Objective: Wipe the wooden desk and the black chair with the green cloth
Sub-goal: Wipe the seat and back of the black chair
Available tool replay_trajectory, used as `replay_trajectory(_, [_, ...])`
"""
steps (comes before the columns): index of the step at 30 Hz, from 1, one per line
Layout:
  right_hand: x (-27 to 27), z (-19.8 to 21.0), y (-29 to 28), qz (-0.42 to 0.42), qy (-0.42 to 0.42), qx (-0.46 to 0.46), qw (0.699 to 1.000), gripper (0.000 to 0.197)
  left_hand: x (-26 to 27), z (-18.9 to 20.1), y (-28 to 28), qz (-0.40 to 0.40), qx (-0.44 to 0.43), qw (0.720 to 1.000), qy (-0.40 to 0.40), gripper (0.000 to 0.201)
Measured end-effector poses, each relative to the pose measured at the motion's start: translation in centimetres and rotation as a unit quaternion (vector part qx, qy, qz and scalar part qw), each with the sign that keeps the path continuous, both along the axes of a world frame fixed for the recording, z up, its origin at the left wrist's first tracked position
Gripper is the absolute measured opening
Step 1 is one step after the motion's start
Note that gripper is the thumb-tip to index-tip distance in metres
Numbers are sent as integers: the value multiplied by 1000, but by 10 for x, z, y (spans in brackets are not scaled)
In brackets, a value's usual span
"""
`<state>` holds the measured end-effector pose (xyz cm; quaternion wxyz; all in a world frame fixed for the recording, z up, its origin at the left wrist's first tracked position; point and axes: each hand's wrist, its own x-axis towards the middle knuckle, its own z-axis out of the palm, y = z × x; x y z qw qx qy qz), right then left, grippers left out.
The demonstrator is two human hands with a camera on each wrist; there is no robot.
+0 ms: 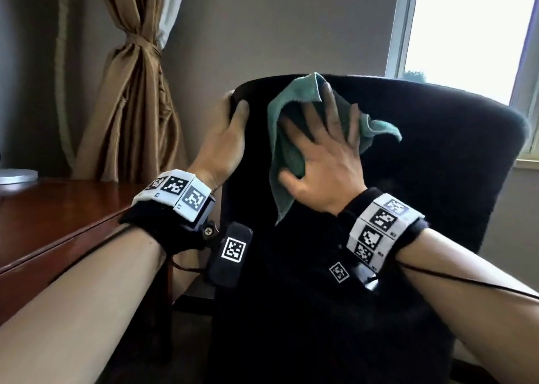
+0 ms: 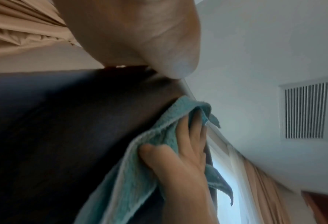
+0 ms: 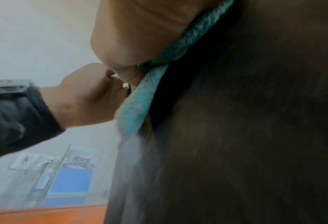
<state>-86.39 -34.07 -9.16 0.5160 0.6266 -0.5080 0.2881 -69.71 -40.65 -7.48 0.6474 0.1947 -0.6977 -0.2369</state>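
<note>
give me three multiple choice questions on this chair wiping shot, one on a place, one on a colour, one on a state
1. Where is the green cloth?
A. against the black chair backrest
B. on the wooden desk
C. on the floor

2. What colour is the tied curtain?
A. white
B. golden brown
C. blue

3. How is the right hand?
A. fist, away from the cloth
B. fingers spread flat, pressing the cloth
C. hanging idle

Answers:
1 A, the cloth is pinned on the backrest.
2 B, the fabric by the wall is golden brown.
3 B, spread fingers lie on the cloth, while the left hand grips the chair's edge.
</note>
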Motion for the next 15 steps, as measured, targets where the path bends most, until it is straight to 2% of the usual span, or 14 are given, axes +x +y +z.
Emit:
replay_trajectory(2, [3, -28, -5, 15, 14, 28, 999, 76, -5, -13, 5, 47, -52, 997, -18, 39])
replay_trajectory(4, [-8, -57, -6, 31, 100, 73, 992, 64, -7, -25, 7, 162, -116, 978, -67, 60])
replay_trajectory(6, [-27, -68, -2, 50, 186, 115, 974, 55, -8, -37, 9, 302, -184, 926, -134, 68])
replay_trajectory(8, [-41, -55, 4, 31, 208, 119, 970, 51, -11, -43, 11, 383, -256, 867, -190, 66])
replay_trajectory(10, [-55, -31, 12, -9, 120, 67, 991, 50, -13, -40, 8, 397, -318, 828, -235, 64])
replay_trajectory(12, [-72, -10, 20, -43, -7, -15, 999, 52, -16, -37, 2, 401, -351, 804, -262, 63])
replay_trajectory(14, [-79, -14, 18, -84, -83, -28, 993, 60, -19, -37, -4, 421, -359, 790, -265, 63])
replay_trajectory(15, [-78, -26, 13, -112, -82, -14, 990, 69, -21, -37, -6, 429, -358, 787, -261, 62])
